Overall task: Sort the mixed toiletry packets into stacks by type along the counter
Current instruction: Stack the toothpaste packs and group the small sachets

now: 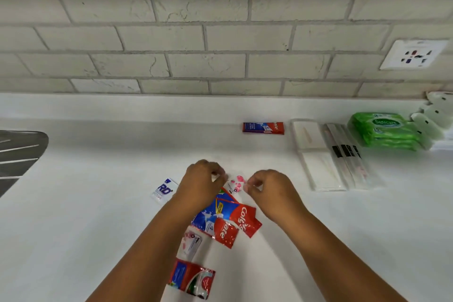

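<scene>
Left hand (202, 180): fingers curled, pinching the pink-and-white sachet (236, 184)
Right hand (268, 189): pinching the same sachet's other edge

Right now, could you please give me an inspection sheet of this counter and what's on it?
Surface: white counter, dry-looking.
Job's things: small pink-and-white sachet pinched between both hands; loose pile of red toothpaste sachets below; blue-and-white sachet lying apart; sorted red toothpaste stack, white packets, clear sleeved items and green wipes packs along the back right.
Clutter: nothing seen.
Hands: left hand and right hand both hold the sachet.
Cables: nothing seen.
Surroundings: brick-pattern tile wall, wall socket, dark sink edge.
</scene>
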### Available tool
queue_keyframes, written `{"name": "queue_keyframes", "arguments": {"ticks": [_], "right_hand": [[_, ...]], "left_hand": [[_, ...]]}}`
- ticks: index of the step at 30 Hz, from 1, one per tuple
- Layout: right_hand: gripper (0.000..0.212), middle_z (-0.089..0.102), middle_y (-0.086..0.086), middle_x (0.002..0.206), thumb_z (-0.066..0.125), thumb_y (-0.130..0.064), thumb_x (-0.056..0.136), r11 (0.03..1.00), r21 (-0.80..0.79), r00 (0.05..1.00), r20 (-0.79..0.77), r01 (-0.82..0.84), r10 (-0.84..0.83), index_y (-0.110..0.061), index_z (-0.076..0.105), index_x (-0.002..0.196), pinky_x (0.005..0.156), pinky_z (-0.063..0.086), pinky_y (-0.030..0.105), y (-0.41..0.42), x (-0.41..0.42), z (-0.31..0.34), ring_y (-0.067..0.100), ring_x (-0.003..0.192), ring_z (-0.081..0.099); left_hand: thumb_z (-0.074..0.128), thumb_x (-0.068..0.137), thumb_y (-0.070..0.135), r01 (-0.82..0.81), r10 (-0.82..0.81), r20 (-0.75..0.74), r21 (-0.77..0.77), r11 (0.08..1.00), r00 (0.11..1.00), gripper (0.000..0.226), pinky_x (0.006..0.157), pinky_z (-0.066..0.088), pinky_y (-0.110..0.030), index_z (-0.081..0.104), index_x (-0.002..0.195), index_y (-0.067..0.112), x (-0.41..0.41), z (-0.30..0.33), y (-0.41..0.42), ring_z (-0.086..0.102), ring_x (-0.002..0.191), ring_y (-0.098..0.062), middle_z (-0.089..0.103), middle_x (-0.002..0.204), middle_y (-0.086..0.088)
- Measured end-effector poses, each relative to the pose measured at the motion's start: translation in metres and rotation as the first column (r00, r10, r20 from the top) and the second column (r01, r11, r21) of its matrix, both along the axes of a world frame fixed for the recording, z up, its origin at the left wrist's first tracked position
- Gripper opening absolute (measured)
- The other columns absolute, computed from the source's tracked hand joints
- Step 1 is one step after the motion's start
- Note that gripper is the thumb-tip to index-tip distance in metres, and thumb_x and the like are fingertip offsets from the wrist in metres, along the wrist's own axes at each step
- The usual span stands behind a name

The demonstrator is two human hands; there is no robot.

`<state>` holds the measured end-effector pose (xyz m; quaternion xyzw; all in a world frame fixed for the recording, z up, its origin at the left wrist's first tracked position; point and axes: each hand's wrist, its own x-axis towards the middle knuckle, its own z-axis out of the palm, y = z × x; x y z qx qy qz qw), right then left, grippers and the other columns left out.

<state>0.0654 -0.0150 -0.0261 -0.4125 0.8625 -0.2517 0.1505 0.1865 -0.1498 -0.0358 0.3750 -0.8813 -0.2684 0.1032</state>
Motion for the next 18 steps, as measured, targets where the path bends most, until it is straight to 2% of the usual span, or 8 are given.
{"name": "queue_keyframes", "arguments": {"ticks": [4,7,12,18], "right_hand": [[0.042,0.060,0.001,0.122,0.066,-0.039,0.086,0.994,0.096,0.996,0.082,-0.054,0.046,-0.019,0.060,0.123,0.090,0.050,0.028,0.019,0.018,-0.002,0.015,0.109,0.058],[0.051,0.053,0.004,0.127,0.065,-0.040,0.087,0.984,0.157,0.996,0.034,-0.089,0.085,-0.018,0.054,0.131,0.095,0.047,0.029,0.027,0.027,-0.001,0.016,0.116,0.052],[0.050,0.054,0.003,0.126,0.065,-0.046,0.085,0.977,0.190,0.994,-0.045,-0.093,0.103,-0.021,0.056,0.127,0.092,0.047,0.026,0.030,0.032,-0.006,0.014,0.113,0.051],[0.043,0.056,0.000,0.120,0.068,-0.045,0.083,0.985,0.155,0.996,-0.037,-0.078,0.084,-0.023,0.058,0.118,0.091,0.048,0.025,0.029,0.031,-0.014,0.013,0.110,0.053]], "left_hand": [[0.059,0.088,0.051,-0.025,0.033,0.155,-0.056,0.998,0.987,0.050,0.095,0.045,-0.034,0.054,0.130,0.025,0.027,-0.002,0.013,0.046,0.120,-0.018,0.053,0.131,0.001],[0.058,0.086,0.056,-0.075,0.107,0.237,-0.139,0.987,0.966,0.061,0.097,0.044,-0.035,0.046,0.137,0.023,0.036,-0.003,0.020,0.042,0.127,-0.018,0.048,0.139,0.000],[0.058,0.084,0.060,-0.105,0.152,0.299,-0.167,0.980,0.942,0.060,0.096,0.046,-0.036,0.051,0.130,0.022,0.040,-0.006,0.025,0.045,0.124,-0.018,0.051,0.133,-0.002],[0.064,0.081,0.058,-0.145,0.175,0.232,-0.139,0.980,0.957,0.050,0.091,0.048,-0.034,0.056,0.118,0.026,0.041,-0.009,0.025,0.050,0.116,-0.016,0.056,0.125,0.002]]}}
